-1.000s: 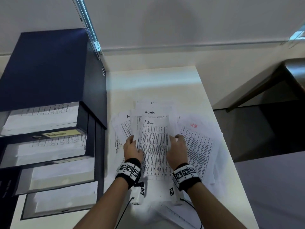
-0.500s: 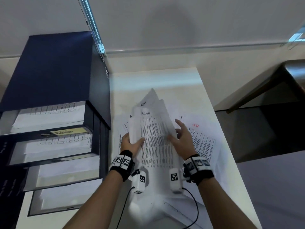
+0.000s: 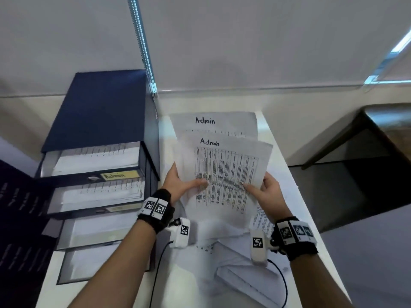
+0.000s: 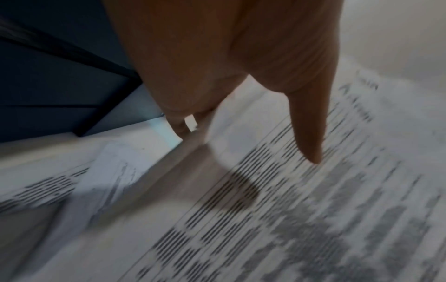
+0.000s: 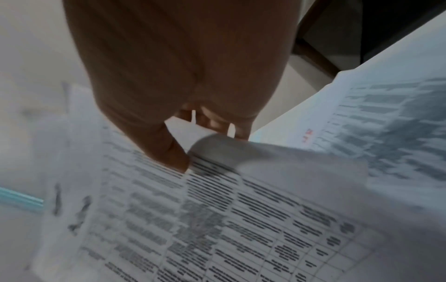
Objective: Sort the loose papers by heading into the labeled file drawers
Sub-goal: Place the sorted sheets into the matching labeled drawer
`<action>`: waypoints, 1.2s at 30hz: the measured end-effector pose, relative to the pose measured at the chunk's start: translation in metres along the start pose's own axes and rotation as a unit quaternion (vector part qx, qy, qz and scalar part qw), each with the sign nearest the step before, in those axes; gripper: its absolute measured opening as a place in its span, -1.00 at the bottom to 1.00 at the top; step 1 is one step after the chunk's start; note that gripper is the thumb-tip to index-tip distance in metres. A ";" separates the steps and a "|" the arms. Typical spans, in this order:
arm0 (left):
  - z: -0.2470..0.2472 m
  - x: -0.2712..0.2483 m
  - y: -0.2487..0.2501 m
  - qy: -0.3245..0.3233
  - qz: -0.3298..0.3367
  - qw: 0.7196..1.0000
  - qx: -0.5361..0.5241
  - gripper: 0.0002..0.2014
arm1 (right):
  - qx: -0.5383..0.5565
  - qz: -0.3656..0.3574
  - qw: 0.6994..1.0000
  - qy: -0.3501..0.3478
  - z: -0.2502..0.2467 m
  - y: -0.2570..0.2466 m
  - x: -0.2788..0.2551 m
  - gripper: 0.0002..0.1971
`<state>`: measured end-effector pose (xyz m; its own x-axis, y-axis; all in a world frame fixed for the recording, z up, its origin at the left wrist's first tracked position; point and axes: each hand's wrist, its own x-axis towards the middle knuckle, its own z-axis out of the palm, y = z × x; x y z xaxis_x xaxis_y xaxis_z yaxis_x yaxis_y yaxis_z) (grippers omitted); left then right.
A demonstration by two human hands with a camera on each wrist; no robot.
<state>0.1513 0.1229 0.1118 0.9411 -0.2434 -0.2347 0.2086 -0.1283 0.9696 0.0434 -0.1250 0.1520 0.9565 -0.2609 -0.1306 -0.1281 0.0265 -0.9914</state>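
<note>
I hold a small stack of printed sheets headed "Admin" (image 3: pixel 222 165) lifted off the table, tilted up toward me. My left hand (image 3: pixel 178 185) grips its left edge, thumb across the print and fingers behind. My right hand (image 3: pixel 266 192) pinches the right edge the same way. In the left wrist view the thumb (image 4: pixel 311 133) lies on the Admin sheet (image 4: pixel 289 209); in the right wrist view the thumb (image 5: pixel 169 152) presses the Admin sheet (image 5: pixel 217 219). The dark blue file drawer unit (image 3: pixel 100 138) stands to the left, its top drawer labelled "Admin" (image 3: pixel 119 175) pulled out.
More loose papers (image 3: pixel 233 252) lie on the white table (image 3: pixel 273 134) under my wrists. Several lower drawers (image 3: pixel 100 230) are also pulled out, with paper in them. A wall runs behind. A dark bench (image 3: pixel 378 134) stands off the table's right edge.
Both hands gathered the Admin sheets from the spread on the table and lifted them up; the stack now stands tilted toward me, higher than before.
</note>
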 end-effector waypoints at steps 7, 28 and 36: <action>0.015 -0.040 -0.009 -0.030 -0.012 0.999 0.025 -0.64 | -0.162 0.072 0.982 0.067 0.015 0.039 -0.012 -0.74; -0.114 -0.132 0.042 0.171 0.065 0.983 -0.016 -0.30 | -0.145 -0.022 0.978 -0.146 0.109 -0.057 -0.050 -0.30; -0.242 -0.194 0.056 0.214 -0.033 0.962 -0.163 -0.38 | 0.026 0.122 0.950 -0.287 0.235 -0.078 -0.080 -0.61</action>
<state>0.0451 0.3957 0.2287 0.9318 0.1831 -0.3134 0.2778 0.1959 0.9404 0.0388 0.1209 0.2375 0.8870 0.3285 -0.3245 -0.3653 0.0694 -0.9283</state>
